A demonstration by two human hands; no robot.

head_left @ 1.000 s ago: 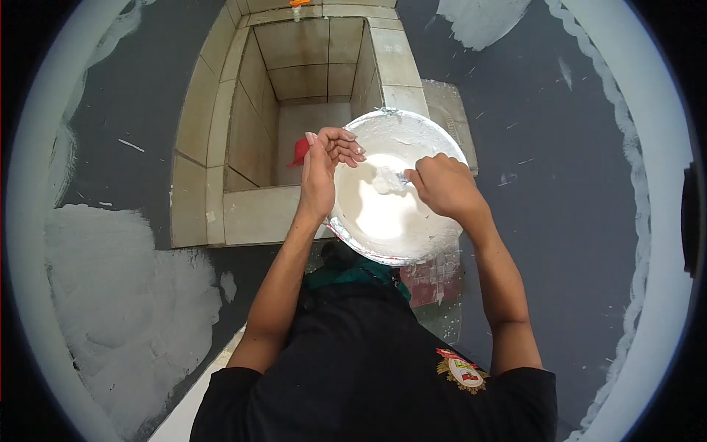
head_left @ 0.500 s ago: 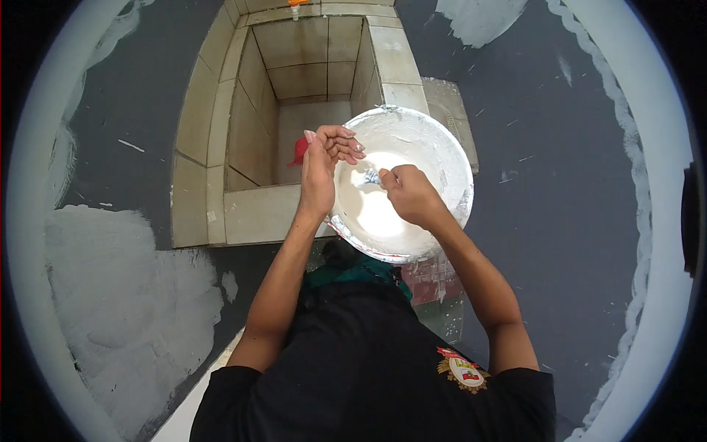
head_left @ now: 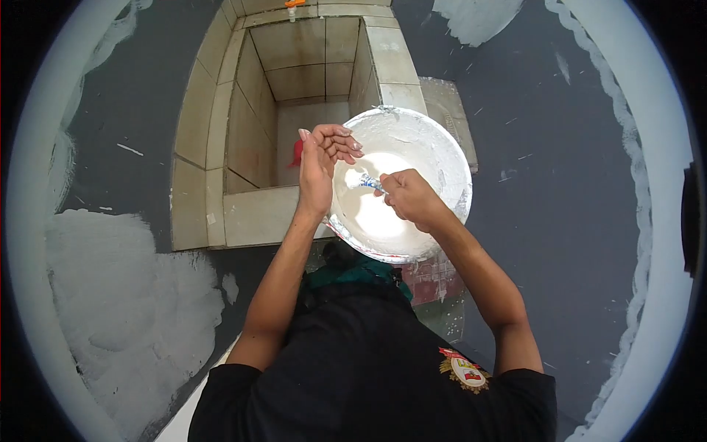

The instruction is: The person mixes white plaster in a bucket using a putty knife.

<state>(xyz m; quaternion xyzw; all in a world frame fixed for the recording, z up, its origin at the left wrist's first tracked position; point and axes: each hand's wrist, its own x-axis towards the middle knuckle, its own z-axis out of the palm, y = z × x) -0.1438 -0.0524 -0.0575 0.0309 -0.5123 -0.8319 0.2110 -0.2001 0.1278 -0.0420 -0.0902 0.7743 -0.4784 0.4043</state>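
Two hands at work over one bucket, noted left to right.

Far left: a broad patch of white coating (head_left: 125, 295) on a dark grey surface. Next to it, a beige tiled basin (head_left: 199, 147), open at the top, with a small orange tap (head_left: 294, 4) at its far edge. A red object (head_left: 297, 152) shows inside the basin, mostly hidden behind my left hand.

My left hand (head_left: 318, 173) is on the near-left rim of the white bucket (head_left: 442, 144), palm against the outside and fingers (head_left: 342, 144) curled over the edge, clamped on it. The bucket is against the basin's right corner, in front of my chest, its inside coated in white paste.

A small tool (head_left: 366, 180), blue and white at the tip, points left across the paste. My right hand (head_left: 411, 197) is inside the bucket, fingers closed tight around the tool's handle.

Below, right: a crest badge (head_left: 464, 368) on my black shirt.
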